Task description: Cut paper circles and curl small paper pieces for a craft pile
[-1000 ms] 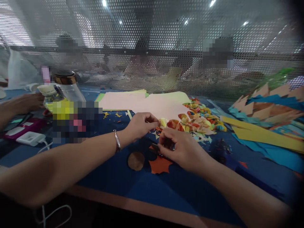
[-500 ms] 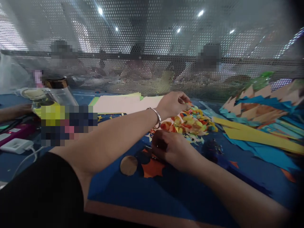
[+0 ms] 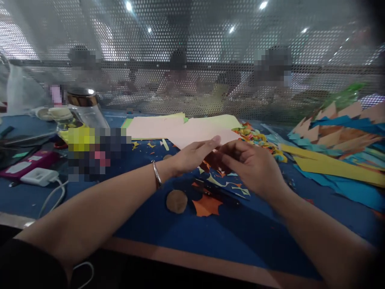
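Observation:
Above the scraps at the table's middle, my left hand [image 3: 192,157] meets my right hand [image 3: 255,162] at the fingertips. The left fingers are stretched forward and pressed together. On the right hand, thumb and fingers are curled into a pinch. Whatever lies between the fingertips is too shadowed to make out. A spiky orange paper piece [image 3: 207,205] and a round brown disc [image 3: 177,201] lie below them, with a thin dark tool [image 3: 225,195] beside the orange piece. Behind the hands is a pale paper sheet [image 3: 201,130]; colourful paper scraps [image 3: 255,138] are heaped to its right.
Yellow strips [image 3: 333,164] and blue paper [image 3: 345,186] lie at the right, near jagged paper pieces [image 3: 337,134]. A glass jar [image 3: 90,114], a magenta power strip [image 3: 30,164] and a white charger [image 3: 39,176] stand at the left. A perforated screen [image 3: 195,88] rises behind.
My left hand has come back from the scrap heap to my right hand. The right hand has lifted off the area by the orange piece. The view has shifted slightly.

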A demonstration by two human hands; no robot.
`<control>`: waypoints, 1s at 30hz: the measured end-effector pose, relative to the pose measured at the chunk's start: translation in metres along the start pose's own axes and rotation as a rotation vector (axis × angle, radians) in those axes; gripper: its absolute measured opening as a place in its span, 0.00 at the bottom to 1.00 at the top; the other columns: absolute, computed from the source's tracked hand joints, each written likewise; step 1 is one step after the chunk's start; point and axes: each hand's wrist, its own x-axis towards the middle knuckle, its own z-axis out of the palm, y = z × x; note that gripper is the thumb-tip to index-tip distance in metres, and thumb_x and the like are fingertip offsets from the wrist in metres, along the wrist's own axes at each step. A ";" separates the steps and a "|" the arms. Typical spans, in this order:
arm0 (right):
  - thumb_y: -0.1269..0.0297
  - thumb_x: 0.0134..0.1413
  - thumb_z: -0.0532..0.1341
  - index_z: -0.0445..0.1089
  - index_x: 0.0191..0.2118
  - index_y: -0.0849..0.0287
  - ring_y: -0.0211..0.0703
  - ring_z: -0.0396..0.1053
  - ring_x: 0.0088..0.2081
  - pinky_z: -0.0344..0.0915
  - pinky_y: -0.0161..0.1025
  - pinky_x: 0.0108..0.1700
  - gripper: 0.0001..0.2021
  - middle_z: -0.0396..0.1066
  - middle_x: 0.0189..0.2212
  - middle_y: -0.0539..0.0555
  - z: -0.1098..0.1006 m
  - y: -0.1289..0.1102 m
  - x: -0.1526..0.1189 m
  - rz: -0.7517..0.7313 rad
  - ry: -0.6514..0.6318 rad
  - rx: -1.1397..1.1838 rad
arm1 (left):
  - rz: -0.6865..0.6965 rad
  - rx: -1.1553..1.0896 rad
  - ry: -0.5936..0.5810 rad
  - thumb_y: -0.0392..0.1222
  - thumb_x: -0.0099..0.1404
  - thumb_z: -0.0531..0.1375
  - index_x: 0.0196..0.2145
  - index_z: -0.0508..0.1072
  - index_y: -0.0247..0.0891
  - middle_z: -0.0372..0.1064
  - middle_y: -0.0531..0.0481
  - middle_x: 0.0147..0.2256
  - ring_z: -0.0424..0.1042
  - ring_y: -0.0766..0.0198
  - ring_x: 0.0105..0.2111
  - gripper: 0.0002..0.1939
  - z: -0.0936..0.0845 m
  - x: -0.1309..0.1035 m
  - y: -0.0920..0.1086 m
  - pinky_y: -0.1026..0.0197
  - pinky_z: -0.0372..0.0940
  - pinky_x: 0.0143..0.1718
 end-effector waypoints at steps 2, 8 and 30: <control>0.52 0.55 0.66 0.72 0.32 0.57 0.38 0.68 0.23 0.67 0.36 0.26 0.13 0.73 0.23 0.51 -0.003 -0.002 0.002 -0.002 0.035 -0.017 | 0.011 0.018 0.036 0.62 0.70 0.54 0.29 0.74 0.38 0.73 0.47 0.26 0.72 0.64 0.27 0.26 0.000 0.001 -0.008 0.60 0.67 0.31; 0.52 0.58 0.65 0.73 0.31 0.57 0.37 0.69 0.21 0.69 0.36 0.27 0.14 0.72 0.20 0.51 -0.014 0.004 0.008 0.007 0.139 -0.082 | 0.115 0.148 0.204 0.38 0.68 0.58 0.38 0.76 0.38 0.67 0.54 0.24 0.66 0.68 0.25 0.06 -0.001 -0.002 -0.015 0.62 0.62 0.31; 0.49 0.55 0.68 0.75 0.32 0.58 0.35 0.65 0.20 0.63 0.34 0.23 0.16 0.70 0.19 0.50 -0.014 0.007 0.010 0.116 0.020 0.176 | 0.218 0.089 0.285 0.31 0.62 0.60 0.56 0.70 0.39 0.74 0.41 0.52 0.76 0.69 0.32 0.24 -0.007 -0.002 -0.007 0.64 0.70 0.32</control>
